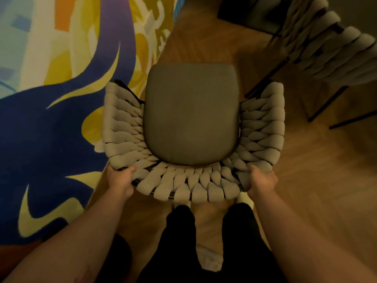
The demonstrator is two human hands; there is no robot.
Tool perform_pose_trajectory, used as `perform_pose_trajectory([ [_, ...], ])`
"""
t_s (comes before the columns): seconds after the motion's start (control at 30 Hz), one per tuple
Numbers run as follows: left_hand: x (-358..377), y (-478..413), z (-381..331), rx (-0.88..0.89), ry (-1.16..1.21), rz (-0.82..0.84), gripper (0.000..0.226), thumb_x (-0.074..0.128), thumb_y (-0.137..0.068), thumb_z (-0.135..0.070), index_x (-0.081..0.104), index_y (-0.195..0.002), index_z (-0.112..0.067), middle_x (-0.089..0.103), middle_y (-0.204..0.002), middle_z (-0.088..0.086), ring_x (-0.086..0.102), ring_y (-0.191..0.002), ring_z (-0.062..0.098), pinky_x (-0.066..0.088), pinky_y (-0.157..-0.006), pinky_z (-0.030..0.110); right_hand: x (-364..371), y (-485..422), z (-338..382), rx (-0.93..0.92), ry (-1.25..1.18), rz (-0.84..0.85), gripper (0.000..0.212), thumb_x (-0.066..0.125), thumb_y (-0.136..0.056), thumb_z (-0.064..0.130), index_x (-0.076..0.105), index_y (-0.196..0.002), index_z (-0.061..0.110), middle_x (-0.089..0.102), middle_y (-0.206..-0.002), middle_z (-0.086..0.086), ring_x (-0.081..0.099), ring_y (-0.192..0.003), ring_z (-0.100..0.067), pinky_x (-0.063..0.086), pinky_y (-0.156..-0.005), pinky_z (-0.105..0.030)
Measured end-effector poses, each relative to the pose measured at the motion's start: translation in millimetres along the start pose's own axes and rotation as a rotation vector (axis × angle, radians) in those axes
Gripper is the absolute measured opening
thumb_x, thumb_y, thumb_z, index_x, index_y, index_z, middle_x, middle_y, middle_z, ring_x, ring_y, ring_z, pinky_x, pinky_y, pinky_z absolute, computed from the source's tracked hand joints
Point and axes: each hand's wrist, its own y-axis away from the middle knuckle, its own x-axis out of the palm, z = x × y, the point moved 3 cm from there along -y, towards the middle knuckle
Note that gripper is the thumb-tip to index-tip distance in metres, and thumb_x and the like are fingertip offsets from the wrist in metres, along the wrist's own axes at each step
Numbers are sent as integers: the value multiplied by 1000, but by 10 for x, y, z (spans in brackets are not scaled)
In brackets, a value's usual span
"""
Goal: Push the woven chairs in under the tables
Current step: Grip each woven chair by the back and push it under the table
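1. While the head view looks straight down, the woven chair (191, 127) stands at the picture's centre on the wooden floor (306, 170), its grey seat cushion (191, 113) facing up and its open front toward 12 o'clock.
2. At 7 o'clock of the seat, the left hand (120, 180) is closed around the curved back rim, fingers wrapped over the woven cord.
3. At 5 o'clock of the seat, the right hand (263, 180) grips the same rim, also closed on it.
4. The person's dark trouser legs (240, 231) stand just behind the backrest at 6 o'clock.
5. Toward 9 o'clock, the chair's left arm overlaps the edge of a colourful rug (51, 119) in blue, yellow and purple.
6. Bare floor lies open at 12 o'clock beyond the seat's front edge and at 3 to 4 o'clock.
7. At 2 o'clock, a second woven chair (334, 50) stands near, its dark legs close to the first chair's right arm.
8. No writing or brand can be read.
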Motion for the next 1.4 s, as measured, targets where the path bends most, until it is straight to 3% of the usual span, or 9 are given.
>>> perform_pose_trajectory([
  [0.2, -109, 243, -307, 327, -562, -143, 55, 68, -91, -12, 47, -143, -11, 51, -143, 13, 52, -130, 33, 48, -104, 47, -69, 710, -3, -325, 330, -119, 33, 65, -92, 19, 63, -123, 9, 67, -118, -14, 62, -112, -36, 52, -96, -49],
  [0.33, -22, 660, -349, 733, -993, 178, 45, 55, -100, -22, 47, -145, -20, 33, -159, 0, 33, -145, 22, 37, -115, 43, -20, 1046, -146, -995, 638, -49, 25, 71, -88, 6, 72, -113, 0, 63, -130, -19, 55, -127, -33, 45, -108, -48],
  [0.4, 99, 612, -339, 825, -1302, 393, 35, 51, -102, -36, 58, -133, -24, 54, -139, -2, 48, -129, 16, 35, -113, 40, 100, 1017, -143, -1296, 774, 106, 9, 70, -88, 11, 76, -92, 7, 72, -99, -10, 65, -100, -26, 55, -88, -43],
  [0.43, 148, 526, -300, 866, -1454, 466, 37, 46, -101, -47, 63, -126, -26, 62, -126, -5, 53, -118, 13, 34, -111, 39, 166, 955, -102, -1354, 875, 206, 17, 63, -91, 21, 74, -82, 12, 70, -82, -4, 63, -82, -20, 56, -74, -40],
  [0.5, 220, 338, -223, 928, -1695, 523, 52, 30, -95, -63, 67, -111, -31, 66, -107, -12, 55, -102, 8, 35, -103, 39, 294, 749, -10, -1327, 1177, 375, 45, 42, -95, 44, 66, -68, 17, 59, -62, 3, 52, -60, -15, 48, -58, -34],
  [0.63, 250, 116, -103, 1141, -1718, 486, 54, 22, -88, -67, 64, -89, -33, 61, -83, -14, 52, -83, 8, 40, -85, 38, 364, 477, -20, -1443, 1514, 524, 56, 26, -95, 59, 53, -62, 24, 46, -56, 8, 42, -52, -15, 42, -64, -33],
  [0.87, 239, -35, -79, 1309, -1597, 449, 55, 32, -88, -63, 73, -75, -28, 66, -71, -13, 52, -73, 9, 41, -75, 34, 397, 443, -55, -1455, 1409, 303, 46, 32, -92, 53, 34, -52, 29, 33, -46, 8, 29, -41, -13, 38, -54, -29],
  [1.0, 287, -183, -189, 1356, -1608, 430, 58, 33, -88, -65, 75, -76, -28, 68, -73, -12, 55, -75, 9, 42, -76, 35, 486, 477, -40, -1433, 1377, 265, 47, 37, -90, 51, 36, -50, 26, 31, -45, 8, 28, -39, -15, 42, -50, -30],
  [1.4, 964, -822, -1244, 1591, -1503, 392, 54, 43, -85, -62, 74, -62, -26, 62, -61, -8, 55, -65, 11, 40, -67, 31, 1300, 451, 589, -1356, 1325, 120, 48, 40, -85, 48, 37, -45, 23, 31, -42, 6, 23, -37, -14, 17, -46, -21],
])
